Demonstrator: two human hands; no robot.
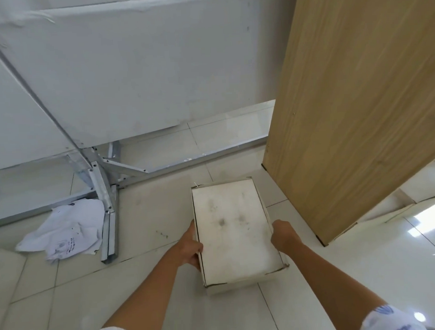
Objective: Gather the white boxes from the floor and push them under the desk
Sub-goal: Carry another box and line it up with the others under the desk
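A white cardboard box (234,228) with grey smudges on its lid is in the centre of the view, above the tiled floor. My left hand (191,246) grips its left long side and my right hand (284,236) grips its right long side. To the right stands the light wooden side panel of the desk (353,115), and part of the space under the desk shows at the far right. Only this one box is in view.
A grey metal frame (106,193) with screwed brackets carries white partition panels (134,69) at the back and left. A crumpled white cloth (63,230) lies on the floor against the frame's foot. Pale floor tiles (92,292) surround the box.
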